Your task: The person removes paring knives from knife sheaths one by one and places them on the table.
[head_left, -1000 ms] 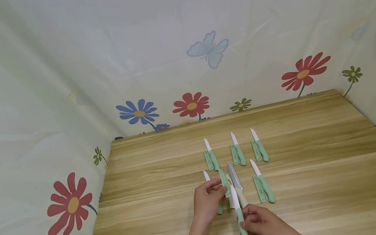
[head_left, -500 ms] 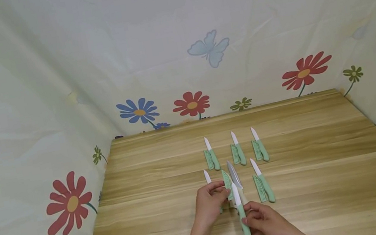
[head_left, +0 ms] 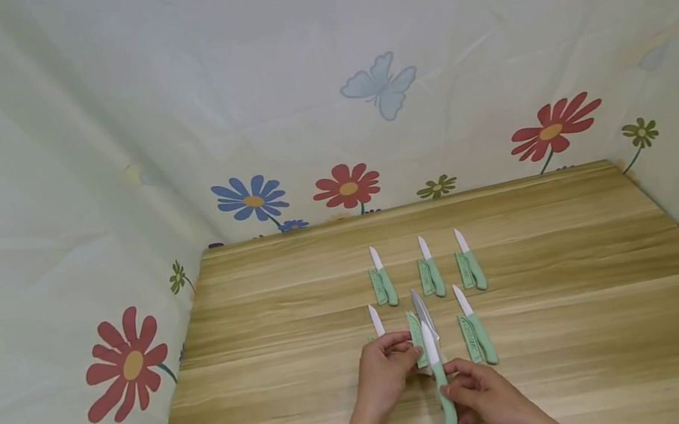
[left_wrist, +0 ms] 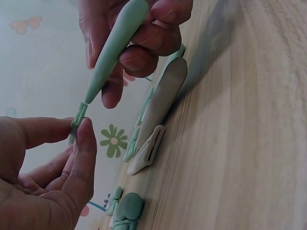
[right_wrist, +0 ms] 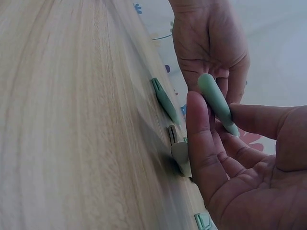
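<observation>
My left hand (head_left: 382,375) pinches a green knife sheath (head_left: 417,338) between thumb and fingers, above the table. My right hand (head_left: 491,397) grips the green handle of a paring knife (head_left: 445,398), its white blade pointing away from me. In the head view the blade lies just right of the sheath, tip below the sheath's far end. The left wrist view puts the handle (left_wrist: 112,55) close above the sheath's slotted end (left_wrist: 80,114). Beneath the hands lies a larger knife with a grey blade (head_left: 421,307) and cream handle (left_wrist: 165,88), beside its cream sheath (left_wrist: 147,151).
Three green paring knives lie in a back row, left (head_left: 387,287), middle (head_left: 435,277) and right (head_left: 476,271), each beside its sheath. Another (head_left: 481,338) lies right of the hands. One more (head_left: 376,319) is partly hidden behind my left hand. A flowered curtain (head_left: 266,104) surrounds the wooden table (head_left: 582,275).
Both hands have shifted slightly right. The right hand has brought the knife a little farther forward, so its blade now overlaps more of the sheath's length from the side. Both grips stay the same.
</observation>
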The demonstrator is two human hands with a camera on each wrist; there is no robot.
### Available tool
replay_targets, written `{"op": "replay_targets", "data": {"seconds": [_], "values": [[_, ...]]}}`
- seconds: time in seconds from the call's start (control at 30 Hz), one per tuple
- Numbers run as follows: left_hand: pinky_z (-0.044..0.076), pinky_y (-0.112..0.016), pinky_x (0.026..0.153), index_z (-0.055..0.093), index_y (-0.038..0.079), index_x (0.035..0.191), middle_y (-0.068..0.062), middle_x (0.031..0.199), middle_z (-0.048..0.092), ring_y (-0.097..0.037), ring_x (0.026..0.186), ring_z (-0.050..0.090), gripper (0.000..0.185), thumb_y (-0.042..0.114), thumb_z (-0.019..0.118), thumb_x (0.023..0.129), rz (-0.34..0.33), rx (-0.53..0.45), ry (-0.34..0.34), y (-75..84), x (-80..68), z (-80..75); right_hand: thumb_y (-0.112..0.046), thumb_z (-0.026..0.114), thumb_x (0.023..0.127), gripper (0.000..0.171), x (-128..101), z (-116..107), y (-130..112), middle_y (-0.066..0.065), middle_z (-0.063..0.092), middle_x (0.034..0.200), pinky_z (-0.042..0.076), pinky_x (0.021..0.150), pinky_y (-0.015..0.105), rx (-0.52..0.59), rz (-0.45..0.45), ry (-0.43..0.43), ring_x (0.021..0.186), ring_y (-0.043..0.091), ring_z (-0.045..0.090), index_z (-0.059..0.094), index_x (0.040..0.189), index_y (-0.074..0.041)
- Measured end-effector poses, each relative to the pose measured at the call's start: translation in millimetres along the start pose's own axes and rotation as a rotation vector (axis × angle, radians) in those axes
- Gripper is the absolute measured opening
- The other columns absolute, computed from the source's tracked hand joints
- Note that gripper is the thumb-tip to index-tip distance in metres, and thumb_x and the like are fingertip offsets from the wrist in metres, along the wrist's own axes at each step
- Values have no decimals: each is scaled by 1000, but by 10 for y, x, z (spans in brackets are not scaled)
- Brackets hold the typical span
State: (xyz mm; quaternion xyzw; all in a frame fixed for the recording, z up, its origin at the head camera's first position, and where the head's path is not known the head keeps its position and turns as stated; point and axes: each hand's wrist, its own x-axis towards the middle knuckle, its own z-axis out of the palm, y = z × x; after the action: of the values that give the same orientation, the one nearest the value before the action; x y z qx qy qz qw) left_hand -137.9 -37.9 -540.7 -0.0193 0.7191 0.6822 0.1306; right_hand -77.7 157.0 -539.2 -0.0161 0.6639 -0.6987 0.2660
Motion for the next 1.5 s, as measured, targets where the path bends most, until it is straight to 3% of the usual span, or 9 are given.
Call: {"op": "replay_targets", "data": {"seconds": [0.37,0.7,1.5], "values": [[64,-32,71,73,-1,116,-11,97,73,-20,82,72,28,6,77,89,18,9,-1,-11,-29,2,-19,59,105,45,-12,-20,-24,5,67,94,62,69,34,-24,9,9,74,22,70,47,138,9],[60,-25,67,74,1,114,-10,94,73,-12,76,68,26,8,77,89,20,39,-16,-23,-48,-11,-21,60,105,48,-14,-40,-10,5,67,95,60,67,33,-42,21,40,72,21,67,48,141,8],[54,-19,62,73,-1,115,-13,97,74,-11,76,67,26,7,77,90,26,31,-35,-68,-132,65,-22,58,105,50,17,-45,-76,5,63,91,54,62,30,-62,30,169,67,17,59,50,147,4]]}}
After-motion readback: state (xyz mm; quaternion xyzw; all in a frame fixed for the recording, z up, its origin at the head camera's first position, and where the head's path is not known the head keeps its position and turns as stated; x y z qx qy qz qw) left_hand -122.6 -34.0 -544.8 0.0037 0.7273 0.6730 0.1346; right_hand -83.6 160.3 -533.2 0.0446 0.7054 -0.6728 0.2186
